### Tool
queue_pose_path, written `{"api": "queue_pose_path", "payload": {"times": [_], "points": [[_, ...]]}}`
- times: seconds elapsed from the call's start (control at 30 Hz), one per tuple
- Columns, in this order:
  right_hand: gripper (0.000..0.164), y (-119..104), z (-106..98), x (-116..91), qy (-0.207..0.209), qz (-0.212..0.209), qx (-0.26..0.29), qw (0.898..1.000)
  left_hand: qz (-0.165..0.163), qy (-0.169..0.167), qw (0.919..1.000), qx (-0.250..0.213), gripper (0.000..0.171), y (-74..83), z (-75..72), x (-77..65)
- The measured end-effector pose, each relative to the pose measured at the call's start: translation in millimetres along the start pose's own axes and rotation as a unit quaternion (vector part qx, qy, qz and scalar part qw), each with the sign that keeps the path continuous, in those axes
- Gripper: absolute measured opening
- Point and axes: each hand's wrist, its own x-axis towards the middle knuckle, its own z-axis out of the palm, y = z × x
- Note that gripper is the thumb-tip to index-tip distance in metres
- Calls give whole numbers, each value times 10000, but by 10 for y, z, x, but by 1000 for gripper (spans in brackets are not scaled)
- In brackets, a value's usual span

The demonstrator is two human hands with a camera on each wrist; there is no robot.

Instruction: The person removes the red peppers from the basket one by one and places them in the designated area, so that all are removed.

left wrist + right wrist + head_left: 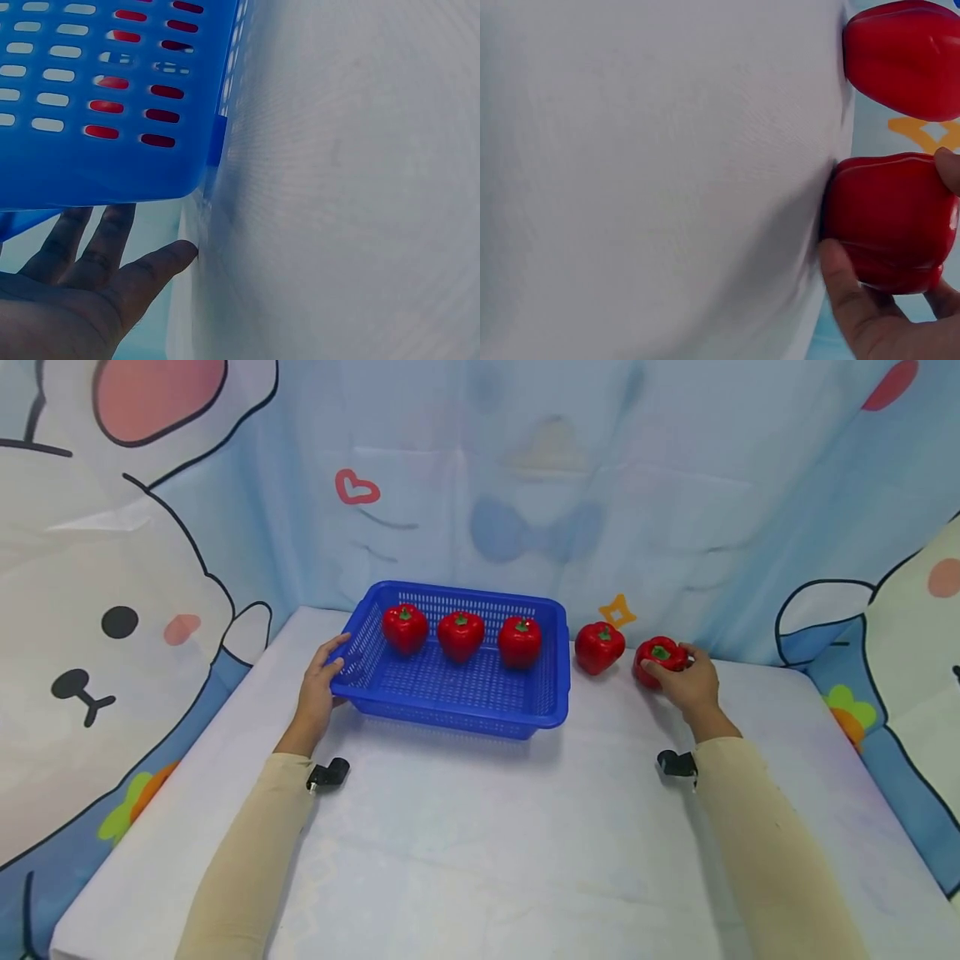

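A blue perforated basket (450,711) stands on the table with three red bell peppers inside, in a row toward its back: a left pepper (405,630), a middle pepper (460,637) and a right pepper (519,644). My left hand (313,689) rests against the basket's left end; in the left wrist view its fairly straight fingers (97,251) reach the rim and the thumb is apart from it. Right of the basket, my right hand (693,683) grips a red bell pepper (891,214) between thumb and fingers, low at the table. Another loose pepper (598,649) stands between that one and the basket.
A white cloth covers the table (480,843). Behind and along both sides hangs a light blue cartoon-print curtain (675,485), close to the back edge and the peppers. Each sleeve has a small black device (328,774) at the wrist.
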Motion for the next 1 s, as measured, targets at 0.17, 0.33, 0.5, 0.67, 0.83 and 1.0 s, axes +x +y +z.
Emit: {"api": "queue_pose_path", "payload": {"times": [0.17,0.33,0.5,0.67,0.83,1.0], "points": [[91,-71,-39,10,-220,-51,-501,9985,17,54,10000,77,46,10,-10,3],[92,-230,-100,-44,-137,-285,-1083,9936,-62,34,9999,81,47,24,-36,-14],[86,-561,-99,-192,225,-875,-810,9926,-125,-10,9999,55,48,140,-34,-79],[87,-935,32,-448,-118,-1518,-448,9873,-115,-74,9999,0,48,210,-26,-113],[90,-1172,270,-596,-925,-2007,-410,9744,-56,-47,10000,-67,47,66,-34,-18],[92,-1251,536,-593,-1368,-2095,-511,9668,59,-68,9999,-116,47,7,14,6]]}}
